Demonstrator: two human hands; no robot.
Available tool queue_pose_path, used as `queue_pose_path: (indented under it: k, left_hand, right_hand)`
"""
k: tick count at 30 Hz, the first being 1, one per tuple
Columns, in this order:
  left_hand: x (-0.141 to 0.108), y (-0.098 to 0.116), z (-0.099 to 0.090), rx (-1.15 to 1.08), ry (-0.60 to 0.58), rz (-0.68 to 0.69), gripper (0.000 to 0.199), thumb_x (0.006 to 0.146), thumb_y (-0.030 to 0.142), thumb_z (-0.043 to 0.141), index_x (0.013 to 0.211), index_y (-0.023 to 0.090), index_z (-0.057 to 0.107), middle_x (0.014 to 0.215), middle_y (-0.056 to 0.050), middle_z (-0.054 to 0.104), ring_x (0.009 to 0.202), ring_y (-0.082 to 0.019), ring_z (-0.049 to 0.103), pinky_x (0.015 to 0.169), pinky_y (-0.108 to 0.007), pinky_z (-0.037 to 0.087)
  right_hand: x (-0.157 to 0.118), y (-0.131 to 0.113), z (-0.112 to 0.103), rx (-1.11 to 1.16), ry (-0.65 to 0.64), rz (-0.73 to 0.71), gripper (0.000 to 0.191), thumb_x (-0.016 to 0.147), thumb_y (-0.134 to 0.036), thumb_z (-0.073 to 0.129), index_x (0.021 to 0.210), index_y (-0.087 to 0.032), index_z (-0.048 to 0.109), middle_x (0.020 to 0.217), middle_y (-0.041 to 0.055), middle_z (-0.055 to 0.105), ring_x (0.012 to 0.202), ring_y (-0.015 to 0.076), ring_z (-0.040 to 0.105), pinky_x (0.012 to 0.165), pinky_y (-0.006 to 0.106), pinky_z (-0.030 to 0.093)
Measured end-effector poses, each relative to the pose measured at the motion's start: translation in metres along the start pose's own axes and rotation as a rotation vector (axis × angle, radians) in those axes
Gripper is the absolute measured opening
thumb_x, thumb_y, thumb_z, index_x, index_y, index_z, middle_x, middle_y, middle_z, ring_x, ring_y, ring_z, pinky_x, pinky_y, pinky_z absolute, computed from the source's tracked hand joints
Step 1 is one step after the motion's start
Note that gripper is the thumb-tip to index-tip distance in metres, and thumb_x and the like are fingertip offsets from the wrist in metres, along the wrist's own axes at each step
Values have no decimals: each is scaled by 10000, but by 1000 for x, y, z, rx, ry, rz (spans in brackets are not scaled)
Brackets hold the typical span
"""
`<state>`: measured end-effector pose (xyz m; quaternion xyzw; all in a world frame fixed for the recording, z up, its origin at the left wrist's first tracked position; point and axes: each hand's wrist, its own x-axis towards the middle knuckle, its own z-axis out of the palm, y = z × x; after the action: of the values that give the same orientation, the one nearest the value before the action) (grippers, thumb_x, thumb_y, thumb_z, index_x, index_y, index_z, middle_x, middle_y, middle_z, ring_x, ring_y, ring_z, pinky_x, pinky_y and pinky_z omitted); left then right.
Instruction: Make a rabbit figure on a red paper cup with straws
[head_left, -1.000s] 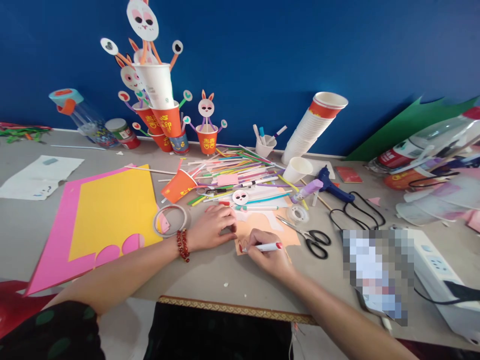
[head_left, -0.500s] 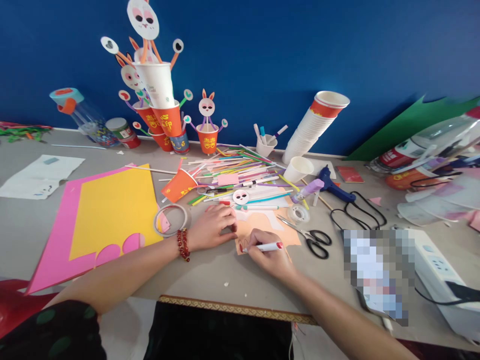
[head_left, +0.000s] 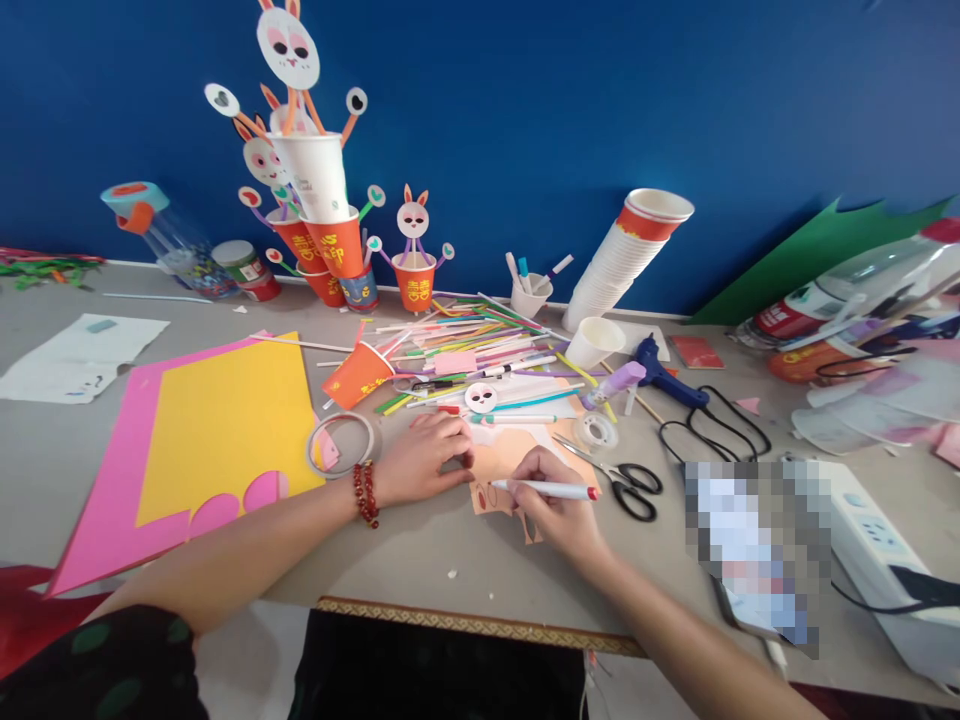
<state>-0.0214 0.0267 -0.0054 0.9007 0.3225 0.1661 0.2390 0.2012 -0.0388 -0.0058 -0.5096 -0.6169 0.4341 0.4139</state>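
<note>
My right hand [head_left: 559, 505] holds a white marker pen [head_left: 562, 490] with a red end, its tip over a peach paper sheet [head_left: 491, 462]. Oval outlines, one coloured reddish-brown, are drawn on the sheet's lower left. My left hand [head_left: 424, 455] lies with fingers stretched out at the sheet's left edge, holding nothing. A round white rabbit face [head_left: 481, 398] lies just beyond the sheet, near another marker with a teal end [head_left: 487, 419]. Scissors [head_left: 634, 487] with black handles rest right of my right hand, their blades over the sheet.
Tape rolls [head_left: 340, 445], pink and yellow sheets [head_left: 225, 430] and a tipped red cup [head_left: 358, 375] lie around. Behind are a pile of coloured sticks [head_left: 480, 335], rabbit cups [head_left: 415, 281] and stacked paper cups [head_left: 619, 265]. A glue gun [head_left: 667, 375], phone [head_left: 750, 550] and power strip [head_left: 870, 530] sit right.
My right hand has shifted slightly right and up with the marker, which now lies flatter. More of the sheet's cut lower edge shows beneath it. My left hand stays nearly in place.
</note>
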Motion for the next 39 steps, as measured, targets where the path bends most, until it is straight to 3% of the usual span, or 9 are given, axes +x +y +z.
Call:
queue_pose_path:
  k: [4, 13, 39]
  left_hand:
    - [0, -1, 0, 3, 3, 5, 201, 928, 415, 612, 878, 220, 618, 1013, -29, 620, 989, -214, 546, 882, -356, 381]
    - [0, 0, -1, -2, 2, 6, 218, 938, 429, 596, 877, 220, 615, 1031, -36, 625, 1003, -220, 551, 889, -362, 378]
    - [-1, 1, -1, 13, 2, -3, 189, 931, 402, 609, 873, 222, 615, 1044, -29, 622, 1008, -215, 551, 904, -359, 376]
  right_hand:
    - [-1, -4, -10, -65, -90, -21, 172, 778, -194, 588, 640, -215, 486, 547, -44, 512, 480, 112, 435, 469, 230, 339]
    - [-4, 11, -3, -175, -34, -154, 173, 785, -184, 573, 644, -218, 480, 554, -48, 492, 494, 115, 442, 499, 234, 348]
    - [-3, 9, -2, -194, -57, -140, 171, 803, -163, 554, 662, -218, 475, 582, -46, 512, 509, 113, 449, 505, 231, 348]
